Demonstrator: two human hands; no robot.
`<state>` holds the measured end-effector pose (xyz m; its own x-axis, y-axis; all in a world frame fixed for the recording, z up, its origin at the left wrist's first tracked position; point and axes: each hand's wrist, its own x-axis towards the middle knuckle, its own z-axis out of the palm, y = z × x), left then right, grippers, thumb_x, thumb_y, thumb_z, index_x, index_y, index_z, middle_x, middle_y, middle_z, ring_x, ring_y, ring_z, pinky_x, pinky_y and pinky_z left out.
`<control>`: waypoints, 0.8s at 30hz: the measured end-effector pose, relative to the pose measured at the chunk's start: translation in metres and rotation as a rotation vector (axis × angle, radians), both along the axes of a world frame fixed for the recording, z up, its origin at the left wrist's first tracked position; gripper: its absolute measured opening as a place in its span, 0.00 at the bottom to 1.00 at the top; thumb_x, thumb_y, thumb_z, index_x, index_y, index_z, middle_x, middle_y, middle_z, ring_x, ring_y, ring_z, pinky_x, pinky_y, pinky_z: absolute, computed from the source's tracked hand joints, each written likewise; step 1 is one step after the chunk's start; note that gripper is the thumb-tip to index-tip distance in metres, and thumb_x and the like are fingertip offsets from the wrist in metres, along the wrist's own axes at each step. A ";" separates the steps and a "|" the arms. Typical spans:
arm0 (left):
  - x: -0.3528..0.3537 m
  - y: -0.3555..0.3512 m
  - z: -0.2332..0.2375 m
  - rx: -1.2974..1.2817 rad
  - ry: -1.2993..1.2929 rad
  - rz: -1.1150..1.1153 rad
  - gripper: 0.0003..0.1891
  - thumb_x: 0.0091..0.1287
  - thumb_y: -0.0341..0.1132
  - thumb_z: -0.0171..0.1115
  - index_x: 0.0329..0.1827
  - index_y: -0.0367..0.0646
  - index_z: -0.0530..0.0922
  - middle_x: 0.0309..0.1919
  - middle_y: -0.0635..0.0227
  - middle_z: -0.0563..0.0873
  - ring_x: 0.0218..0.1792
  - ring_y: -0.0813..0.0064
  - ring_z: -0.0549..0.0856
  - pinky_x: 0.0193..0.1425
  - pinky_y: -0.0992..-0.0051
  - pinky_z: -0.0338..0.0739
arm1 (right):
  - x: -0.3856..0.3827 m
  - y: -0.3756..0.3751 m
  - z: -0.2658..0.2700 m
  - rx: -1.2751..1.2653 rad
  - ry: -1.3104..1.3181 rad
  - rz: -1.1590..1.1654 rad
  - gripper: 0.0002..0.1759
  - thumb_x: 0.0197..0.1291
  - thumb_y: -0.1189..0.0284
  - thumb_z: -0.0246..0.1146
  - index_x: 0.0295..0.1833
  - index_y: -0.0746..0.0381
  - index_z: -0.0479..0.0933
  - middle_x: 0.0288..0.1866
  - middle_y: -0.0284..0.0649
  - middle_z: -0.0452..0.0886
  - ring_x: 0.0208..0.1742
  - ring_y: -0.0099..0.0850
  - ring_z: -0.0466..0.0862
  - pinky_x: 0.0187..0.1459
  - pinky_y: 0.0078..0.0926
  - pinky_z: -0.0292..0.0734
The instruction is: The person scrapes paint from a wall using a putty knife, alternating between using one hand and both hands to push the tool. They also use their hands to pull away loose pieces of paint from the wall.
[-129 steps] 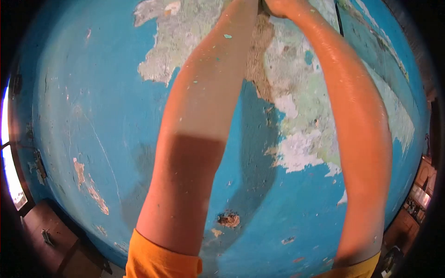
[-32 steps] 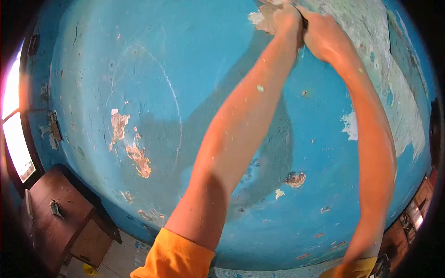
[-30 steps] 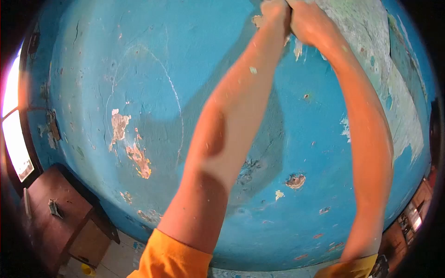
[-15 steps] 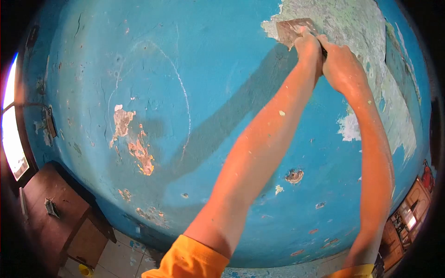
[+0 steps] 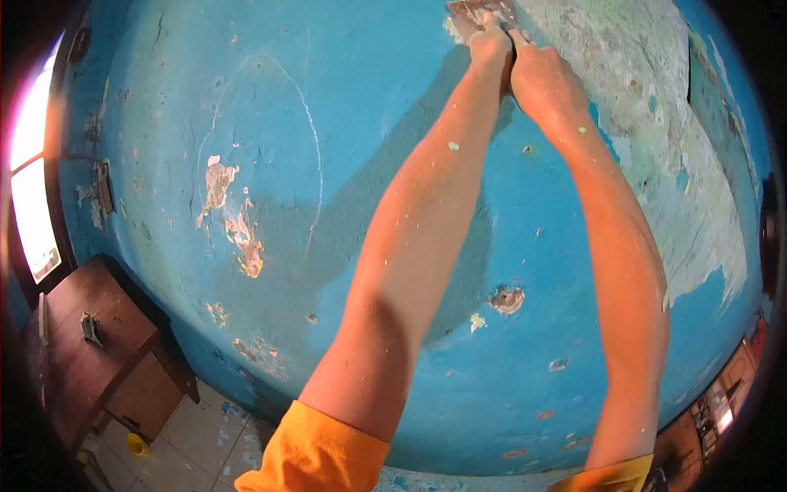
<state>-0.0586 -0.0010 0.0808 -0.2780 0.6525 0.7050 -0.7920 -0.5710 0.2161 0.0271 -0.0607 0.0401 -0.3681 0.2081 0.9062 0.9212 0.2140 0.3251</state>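
A wide flat paint scraper is against the blue painted wall near the top of the view. Fingers of my left hand press on the scraper close to its blade. Just right of it, my right hand is closed around the handle, which is mostly hidden. Beside the blade, a large patch of stripped wall shows pale grey-green with ragged paint edges. Flecks of paint stick to both forearms.
A brown wooden desk stands at lower left under a bright window. On the tiled floor lies a yellow object. Wooden furniture is at lower right. Chipped holes mark the wall.
Both hands and the scraper have moved up and to the left in view, to the left edge of the stripped patch. The camera view has shifted slightly.
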 end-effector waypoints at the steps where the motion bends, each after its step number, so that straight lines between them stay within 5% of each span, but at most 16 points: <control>1: -0.007 0.000 0.006 0.006 0.019 0.015 0.21 0.70 0.42 0.46 0.58 0.34 0.69 0.51 0.52 0.78 0.49 0.59 0.80 0.51 0.60 0.77 | -0.006 -0.001 0.006 0.000 0.018 0.042 0.20 0.66 0.73 0.42 0.58 0.64 0.73 0.52 0.50 0.81 0.51 0.49 0.81 0.53 0.44 0.78; 9: 0.010 0.000 0.048 -0.078 0.168 0.061 0.19 0.69 0.37 0.46 0.59 0.36 0.68 0.51 0.53 0.78 0.49 0.60 0.80 0.50 0.60 0.77 | 0.012 -0.027 0.053 -0.037 -0.018 -0.105 0.18 0.61 0.72 0.48 0.52 0.57 0.79 0.48 0.48 0.83 0.51 0.48 0.82 0.52 0.44 0.77; 12: -0.004 0.001 0.062 -0.113 0.210 0.081 0.19 0.69 0.36 0.47 0.60 0.37 0.67 0.51 0.54 0.78 0.49 0.60 0.80 0.50 0.59 0.77 | 0.002 -0.014 0.075 0.040 -0.032 -0.090 0.26 0.61 0.73 0.49 0.65 0.42 0.71 0.49 0.51 0.82 0.50 0.52 0.81 0.52 0.50 0.76; 19: -0.067 0.018 0.125 -0.082 0.166 0.214 0.21 0.69 0.41 0.48 0.58 0.34 0.71 0.47 0.54 0.81 0.45 0.59 0.82 0.48 0.61 0.78 | -0.060 0.009 0.134 0.127 -0.096 -0.092 0.27 0.63 0.73 0.48 0.66 0.40 0.70 0.51 0.50 0.82 0.51 0.52 0.81 0.53 0.49 0.75; 22: -0.089 0.045 0.154 -0.058 0.119 0.351 0.26 0.69 0.49 0.48 0.55 0.31 0.76 0.44 0.54 0.84 0.41 0.57 0.84 0.47 0.64 0.79 | -0.094 0.021 0.159 0.214 -0.082 0.017 0.20 0.65 0.68 0.44 0.58 0.50 0.74 0.49 0.53 0.81 0.53 0.51 0.80 0.54 0.47 0.75; 24: -0.112 0.085 0.185 -0.056 0.131 0.447 0.27 0.70 0.51 0.47 0.56 0.33 0.76 0.47 0.52 0.83 0.46 0.57 0.83 0.50 0.64 0.77 | -0.126 -0.006 0.140 0.226 -0.007 0.116 0.17 0.61 0.73 0.51 0.54 0.57 0.77 0.48 0.50 0.82 0.48 0.49 0.82 0.49 0.42 0.79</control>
<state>-0.1708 0.0842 0.2662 -0.4510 0.5273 0.7201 -0.4352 -0.8343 0.3384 -0.0990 -0.0665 0.1803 -0.3841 -0.0431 0.9223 0.8924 0.2391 0.3828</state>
